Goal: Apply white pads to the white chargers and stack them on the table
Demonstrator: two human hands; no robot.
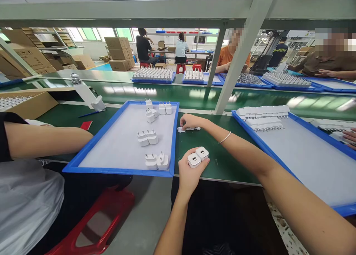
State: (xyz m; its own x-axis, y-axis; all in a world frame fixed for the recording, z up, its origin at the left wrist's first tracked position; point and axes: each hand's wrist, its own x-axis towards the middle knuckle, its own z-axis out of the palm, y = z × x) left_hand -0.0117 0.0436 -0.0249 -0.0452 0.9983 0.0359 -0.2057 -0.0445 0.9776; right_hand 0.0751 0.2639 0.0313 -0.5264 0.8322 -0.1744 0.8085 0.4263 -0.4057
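My left hand (189, 169) is wrapped round two white USB chargers (198, 157) held side by side, their port faces turned up. Farther forward, the bent fingers of my right hand (191, 121) pinch at a small flat white piece (181, 129) lying on the green bench; its kind is unclear, and part of it is hidden by the fingers. Left of both hands, a blue-rimmed tray (175, 143) carries several white plug chargers (147, 138) in small groups with pins up. On my right, another blue-rimmed tray (314, 142) bears rows of white chargers (264, 118) along its far end.
A neighbour's arm (47, 138) reaches behind the left tray. A slanted metal post (239, 58) rises beyond my right hand. Farther left are a white stand (86, 93), a red card (86, 125) and a cardboard box (36, 106). A red stool (111, 214) stands below.
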